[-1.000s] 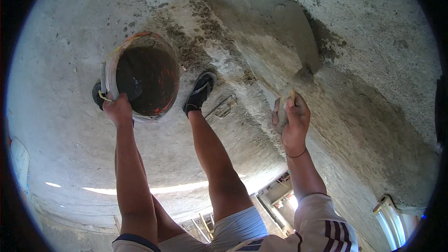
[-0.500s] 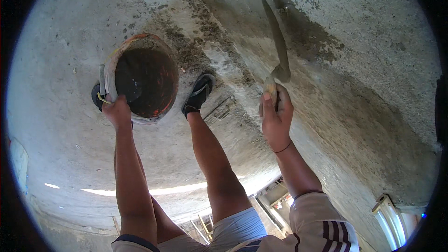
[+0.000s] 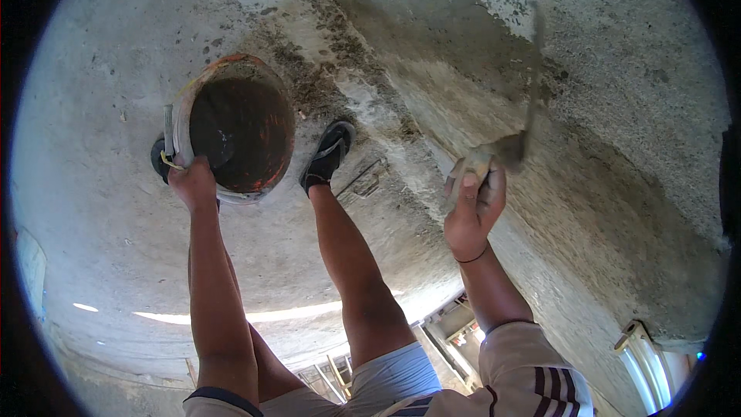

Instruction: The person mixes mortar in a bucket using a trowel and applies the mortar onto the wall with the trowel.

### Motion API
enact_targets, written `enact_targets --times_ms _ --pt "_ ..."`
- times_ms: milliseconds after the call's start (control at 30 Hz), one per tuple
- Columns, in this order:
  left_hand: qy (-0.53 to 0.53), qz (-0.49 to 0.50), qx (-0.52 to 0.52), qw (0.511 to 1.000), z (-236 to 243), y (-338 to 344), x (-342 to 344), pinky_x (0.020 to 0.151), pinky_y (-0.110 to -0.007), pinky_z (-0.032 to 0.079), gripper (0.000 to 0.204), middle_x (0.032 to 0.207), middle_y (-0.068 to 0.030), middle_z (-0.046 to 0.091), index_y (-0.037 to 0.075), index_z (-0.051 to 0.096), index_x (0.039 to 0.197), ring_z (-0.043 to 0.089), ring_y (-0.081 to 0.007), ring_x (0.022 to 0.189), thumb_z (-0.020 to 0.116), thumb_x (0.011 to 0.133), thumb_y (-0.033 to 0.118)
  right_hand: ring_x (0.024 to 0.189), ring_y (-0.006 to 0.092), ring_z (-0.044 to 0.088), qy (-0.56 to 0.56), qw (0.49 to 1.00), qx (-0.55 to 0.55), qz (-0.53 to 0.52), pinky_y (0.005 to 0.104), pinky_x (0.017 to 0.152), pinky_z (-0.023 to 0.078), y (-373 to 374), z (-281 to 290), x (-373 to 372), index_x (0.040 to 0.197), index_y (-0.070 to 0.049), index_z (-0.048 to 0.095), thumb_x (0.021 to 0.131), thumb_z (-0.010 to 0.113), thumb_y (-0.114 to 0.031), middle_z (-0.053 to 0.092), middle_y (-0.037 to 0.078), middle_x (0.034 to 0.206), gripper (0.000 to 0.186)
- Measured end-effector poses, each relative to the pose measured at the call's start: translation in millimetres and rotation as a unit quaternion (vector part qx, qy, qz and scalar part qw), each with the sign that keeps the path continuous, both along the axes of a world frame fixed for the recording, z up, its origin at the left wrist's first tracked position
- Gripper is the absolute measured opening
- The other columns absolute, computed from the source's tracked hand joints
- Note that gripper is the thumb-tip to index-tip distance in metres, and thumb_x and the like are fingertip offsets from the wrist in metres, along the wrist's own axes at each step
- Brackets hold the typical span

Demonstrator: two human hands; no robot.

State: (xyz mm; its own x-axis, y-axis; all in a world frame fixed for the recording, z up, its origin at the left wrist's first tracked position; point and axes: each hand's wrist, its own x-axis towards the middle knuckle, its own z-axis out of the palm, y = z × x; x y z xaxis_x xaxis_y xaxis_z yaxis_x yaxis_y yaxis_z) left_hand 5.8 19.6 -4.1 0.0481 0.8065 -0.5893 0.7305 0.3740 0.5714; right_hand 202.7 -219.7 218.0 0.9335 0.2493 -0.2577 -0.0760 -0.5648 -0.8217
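Note:
At the left, my left hand [image 3: 194, 184] is closed on the near rim of a bucket [image 3: 179, 125], beside a yellow tie. The bucket is tilted, its mouth facing up toward me, with dark wet mortar [image 3: 245, 123] inside. My right hand [image 3: 472, 212] grips the handle of a trowel [image 3: 532, 81] near the wall. The trowel's blade is seen almost edge-on, blurred, pointing away over the wall surface. I cannot tell whether the blade touches the wall.
A rough concrete wall [image 3: 617, 193] slopes along the right, with a darker damp mortar patch [image 3: 455, 27] at its far part. Crumbs of mortar [image 3: 340, 42] lie along the wall's foot. My sandalled foot [image 3: 330, 153] stands between bucket and wall. A window frame [image 3: 644, 363] shows at lower right.
My right hand has moved a little to the right and turned the trowel, so its blade has swung rightward along the wall. The left hand and the bucket stay in place.

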Motion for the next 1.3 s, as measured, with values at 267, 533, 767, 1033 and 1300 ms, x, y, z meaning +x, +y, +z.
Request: enact_targets --times_ms 267,533,767,1033,1300 --pt "-0.023 -0.008 0.013 1.000 6 0 3 0.062 -0.037 0.043 0.026 0.072 -0.0129 0.060 -0.010 0.057 0.082 0.055 -0.0240 0.063 0.054 0.064 0.009 0.065 0.0095 0.044 0.121 0.983 -0.135 -0.023 0.0259 0.059 0.040 0 -33 7 0.104 0.001 0.051 0.088 0.054 -0.018 0.053 0.003 0.075 0.024" --pt "-0.023 -0.012 0.002 1.000 6 4 4 0.062 -0.035 0.042 0.025 0.072 -0.0117 0.059 -0.009 0.057 0.081 0.053 -0.0226 0.065 0.053 0.065 0.009 0.063 0.0071 0.043 0.075 0.994 -0.071 -0.035 0.0228 0.053 0.038 1 -26 13 0.105 0.000 0.048 0.091 0.051 -0.021 0.050 0.003 0.076 0.026" --pt "-0.044 0.005 0.006 0.999 9 3 13 0.064 -0.035 0.042 0.025 0.072 -0.0111 0.059 -0.010 0.056 0.081 0.053 -0.0217 0.066 0.053 0.065 0.009 0.064 0.0106 0.044 0.017 1.000 0.000 0.025 0.0246 0.052 0.040 3 1 5 0.111 -0.001 0.044 0.092 0.049 -0.027 0.048 0.005 0.081 0.033" --pt "-0.017 0.010 0.002 1.000 0 4 7 0.064 -0.035 0.042 0.026 0.073 -0.0108 0.059 -0.011 0.056 0.081 0.054 -0.0218 0.066 0.055 0.064 0.009 0.063 0.0092 0.047 0.176 0.981 0.011 -0.079 0.0246 0.051 0.040 16 28 19 0.106 0.000 0.046 0.091 0.051 -0.032 0.052 0.006 0.079 0.035" --pt "-0.017 0.020 0.005 1.000 -3 2 0 0.064 -0.037 0.043 0.029 0.073 -0.0126 0.059 -0.011 0.056 0.082 0.054 -0.0241 0.065 0.056 0.063 0.011 0.064 0.0103 0.047 -0.079 0.996 -0.031 -0.013 0.0253 0.053 0.041 3 38 5 0.107 0.001 0.044 0.090 0.052 -0.031 0.051 0.006 0.077 0.037"
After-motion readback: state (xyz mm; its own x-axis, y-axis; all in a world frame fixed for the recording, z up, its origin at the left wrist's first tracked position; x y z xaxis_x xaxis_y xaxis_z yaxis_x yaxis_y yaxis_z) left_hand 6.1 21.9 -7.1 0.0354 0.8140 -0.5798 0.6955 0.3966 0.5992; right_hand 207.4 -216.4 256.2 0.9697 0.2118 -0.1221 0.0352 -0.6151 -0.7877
